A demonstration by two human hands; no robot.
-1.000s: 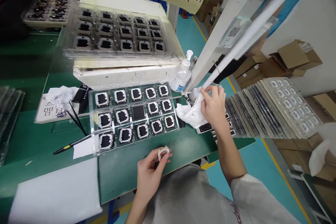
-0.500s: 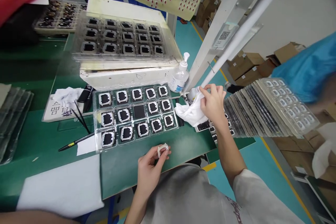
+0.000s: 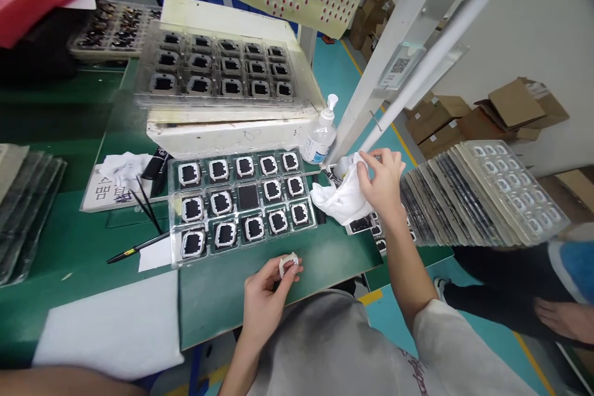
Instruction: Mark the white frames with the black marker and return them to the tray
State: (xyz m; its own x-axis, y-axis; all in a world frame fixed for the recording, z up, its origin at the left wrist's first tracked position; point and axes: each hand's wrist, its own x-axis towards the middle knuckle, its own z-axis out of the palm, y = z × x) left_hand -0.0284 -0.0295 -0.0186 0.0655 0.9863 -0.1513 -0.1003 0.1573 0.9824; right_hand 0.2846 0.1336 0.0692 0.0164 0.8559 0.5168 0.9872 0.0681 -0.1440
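My left hand (image 3: 266,300) pinches a small white square frame part (image 3: 288,263) above the front edge of the green bench. To the right, my right hand (image 3: 384,180) has its fingers closed on a crumpled white cloth (image 3: 341,201). The cloth lies by a small white container (image 3: 343,166), partly hidden behind it. A clear plastic tray (image 3: 174,223) in front of me carries rows of white-rimmed black parts. One pocket (image 3: 248,197) in its middle row shows no white frame. Behind the cloth stands a clear pump bottle (image 3: 319,136).
A second filled tray (image 3: 218,102) rests on a white box (image 3: 232,136) at the back. Tweezers (image 3: 147,205) and a black pen-like tool (image 3: 137,249) lie left. Stacked trays (image 3: 464,198) stand at right, beside a white post (image 3: 371,93). Another person's hand (image 3: 566,318) shows at far right.
The other person at the right has shifted, so legs and a hand now show below the stacked trays. The view has moved slightly; my hands keep nearly the same pose.
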